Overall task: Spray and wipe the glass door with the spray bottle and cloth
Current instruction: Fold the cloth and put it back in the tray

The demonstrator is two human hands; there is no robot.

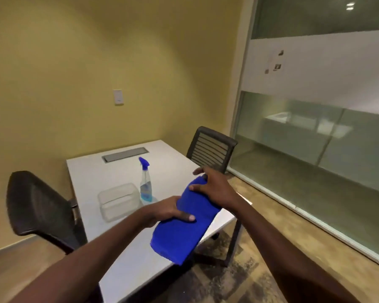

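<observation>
A folded blue cloth (179, 232) is held up over the near right corner of the white table (92, 173). My left hand (169, 212) grips its middle from the left, thumb on top. My right hand (214, 189) holds its far upper end. A clear spray bottle (145, 184) with a blue trigger head and blue liquid stands upright on the table, just beyond my left hand and untouched. The glass wall (315, 132), with a frosted band across it, runs along the right side of the room.
A clear plastic container (118, 201) sits on the table left of the bottle. One black chair (39, 206) stands at the table's left side, another (210, 149) at its far right. A grey cable hatch (125, 154) lies at the table's far end. Yellow wall behind.
</observation>
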